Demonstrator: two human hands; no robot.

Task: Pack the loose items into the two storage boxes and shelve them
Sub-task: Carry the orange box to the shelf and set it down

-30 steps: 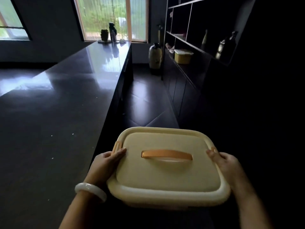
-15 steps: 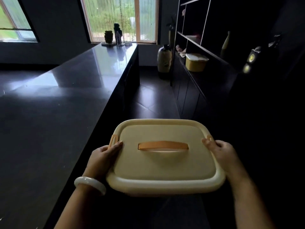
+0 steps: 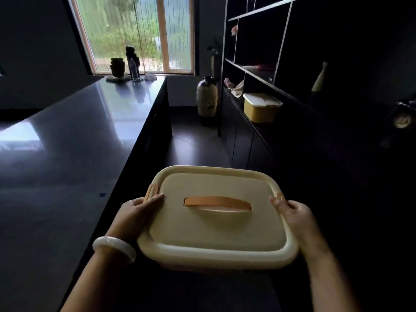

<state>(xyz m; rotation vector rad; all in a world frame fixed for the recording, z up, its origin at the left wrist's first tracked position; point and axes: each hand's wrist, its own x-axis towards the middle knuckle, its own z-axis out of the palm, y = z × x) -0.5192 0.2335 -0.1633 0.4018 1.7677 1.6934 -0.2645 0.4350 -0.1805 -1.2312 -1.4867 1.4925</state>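
Cream lidded storage box (image 3: 216, 221), orange handle (image 3: 217, 202): lower centre of frame, lid closed, carried clear of the dark counter (image 3: 67, 154). Left hand (image 3: 135, 212) and right hand (image 3: 297, 213) grip its opposite side rims, fingers curled round the edges.

Yellow storage box (image 3: 261, 109): centre right, already on the dark shelf unit (image 3: 281, 91).

Status: packing apparently finished; second box not yet shelved.

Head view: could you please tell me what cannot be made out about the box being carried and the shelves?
- Cream storage box: contents, hidden by its closed lid.
- Left hand and right hand: fingers beneath the rim, hidden by the box.
- Yellow storage box on the shelving unit: contents, lid on.
- Right-hand shelf objects: too dark.
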